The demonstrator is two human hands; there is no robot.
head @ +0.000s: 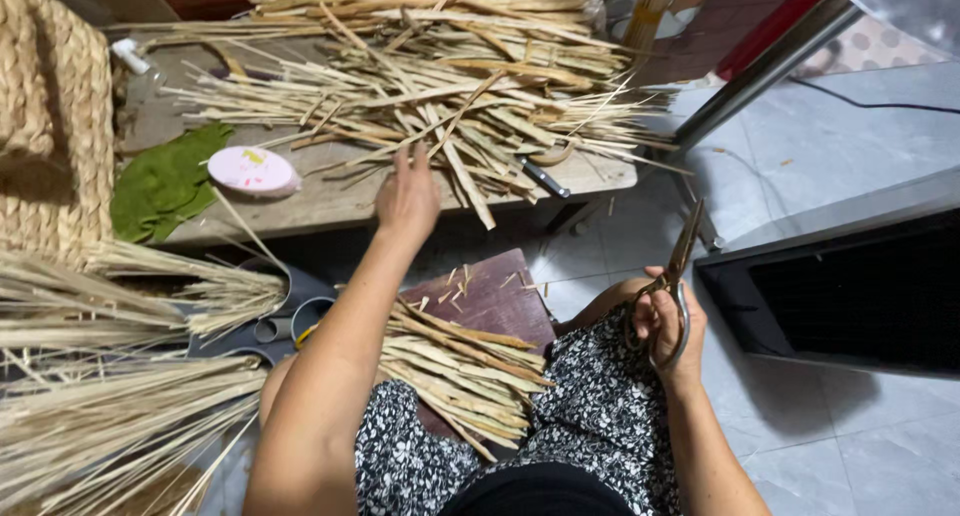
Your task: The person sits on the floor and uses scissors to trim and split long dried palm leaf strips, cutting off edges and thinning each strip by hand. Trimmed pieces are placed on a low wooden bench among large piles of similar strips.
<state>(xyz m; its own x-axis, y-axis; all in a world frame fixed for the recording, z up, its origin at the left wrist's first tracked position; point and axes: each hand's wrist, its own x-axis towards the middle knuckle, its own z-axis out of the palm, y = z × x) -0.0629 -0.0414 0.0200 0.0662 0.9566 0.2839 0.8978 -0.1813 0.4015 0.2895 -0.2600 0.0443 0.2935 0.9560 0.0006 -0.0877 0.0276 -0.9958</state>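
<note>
left hand (pixel 407 198) reaches spread-fingered into the dried strips (pixel 440 106) heaped on the low table (pixel 330 201); right hand (pixel 668 326) grips scissors (pixel 680 276), blades up; a snagged strip could likely drag the heap off.

1. There is a single view, from a camera worn on the person's head, looking steeply down over the lap and knees.
2. It faces forward toward the low weathered wooden bench (pixel 330 201), which runs across the upper half of the frame.
3. The camera sits close: the forearms enter from the bottom edge, nearer than the bench.
4. Right of the bench, grey tiled floor (pixel 850 126) fills the frame.
</note>
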